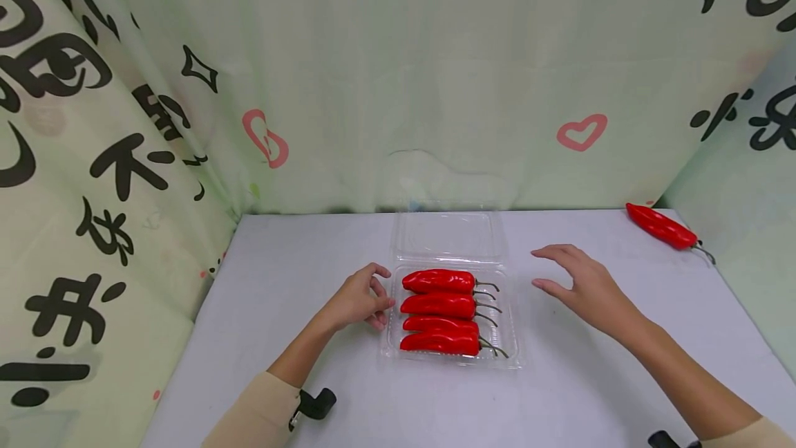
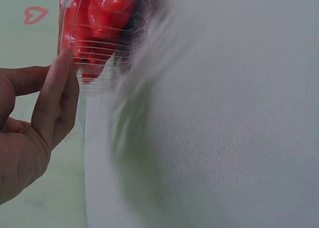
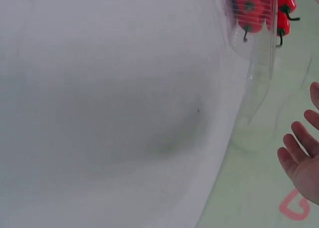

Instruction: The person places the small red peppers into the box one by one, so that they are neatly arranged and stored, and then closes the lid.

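Observation:
A clear plastic clamshell box [image 1: 513, 337] lies on the table with its lid [image 1: 448, 235] folded back, away from me. Several red peppers [image 1: 438, 305] fill it, lying side by side with their stems to the right. My left hand [image 1: 361, 298] is at the box's left side, fingers loosely bent and fingertips right at the rim. In the left wrist view its fingers [image 2: 52, 96] reach the ribbed wall of the box. To the right of the box, my right hand [image 1: 578, 285] hovers with thumb and fingers spread apart, holding nothing.
One loose red pepper [image 1: 662, 225] lies at the table's far right corner. The white table [image 1: 298, 254] is bordered at the back and sides by a pale green printed curtain [image 1: 423, 88]. A black wrist mount [image 1: 317, 403] sits on the left sleeve.

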Tool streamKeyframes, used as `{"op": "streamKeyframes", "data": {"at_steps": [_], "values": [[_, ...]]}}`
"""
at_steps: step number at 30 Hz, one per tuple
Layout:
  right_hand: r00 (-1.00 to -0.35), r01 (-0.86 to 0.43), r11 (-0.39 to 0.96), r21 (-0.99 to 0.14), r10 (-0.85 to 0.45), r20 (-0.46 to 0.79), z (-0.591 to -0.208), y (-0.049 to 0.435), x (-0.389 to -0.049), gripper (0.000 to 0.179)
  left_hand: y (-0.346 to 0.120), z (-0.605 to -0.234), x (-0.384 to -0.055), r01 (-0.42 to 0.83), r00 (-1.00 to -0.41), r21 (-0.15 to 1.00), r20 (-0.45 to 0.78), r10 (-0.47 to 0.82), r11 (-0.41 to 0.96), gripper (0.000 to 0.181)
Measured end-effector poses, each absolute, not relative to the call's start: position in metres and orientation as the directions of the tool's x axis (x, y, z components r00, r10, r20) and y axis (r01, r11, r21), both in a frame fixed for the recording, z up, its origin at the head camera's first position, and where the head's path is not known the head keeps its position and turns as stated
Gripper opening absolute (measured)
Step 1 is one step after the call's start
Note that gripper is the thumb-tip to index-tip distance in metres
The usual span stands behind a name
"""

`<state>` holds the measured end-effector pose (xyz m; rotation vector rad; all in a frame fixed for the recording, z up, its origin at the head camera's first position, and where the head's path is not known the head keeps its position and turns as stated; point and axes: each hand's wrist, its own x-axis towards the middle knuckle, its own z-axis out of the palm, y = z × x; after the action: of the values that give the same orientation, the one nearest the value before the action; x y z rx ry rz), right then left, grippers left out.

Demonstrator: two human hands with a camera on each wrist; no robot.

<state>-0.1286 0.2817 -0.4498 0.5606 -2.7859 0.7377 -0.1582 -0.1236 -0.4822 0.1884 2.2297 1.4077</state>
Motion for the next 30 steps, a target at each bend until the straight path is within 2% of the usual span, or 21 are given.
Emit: {"op": "streamKeyframes", "data": {"at_steps": [7, 13, 30], "values": [[-0.968, -0.247, 0.831, -0.499, -0.188, 0.166, -0.454, 0.327, -0.134, 0.061, -0.124, -0.483, -0.158, -0.146, -0.868, 0.877, -0.335, 0.366, 0.458, 0.051], [-0.991, -0.129, 0.863, -0.488, -0.097, 0.091, -0.461, 0.364, -0.141, 0.070, -0.123, -0.483, -0.159, -0.148, -0.868, 0.873, -0.339, 0.361, 0.464, 0.052], [-0.987, 0.158, 0.868, -0.470, 0.150, -0.056, -0.479, 0.457, -0.164, 0.089, -0.123, -0.482, -0.158, -0.147, -0.870, 0.878, -0.334, 0.362, 0.456, 0.051]]}}
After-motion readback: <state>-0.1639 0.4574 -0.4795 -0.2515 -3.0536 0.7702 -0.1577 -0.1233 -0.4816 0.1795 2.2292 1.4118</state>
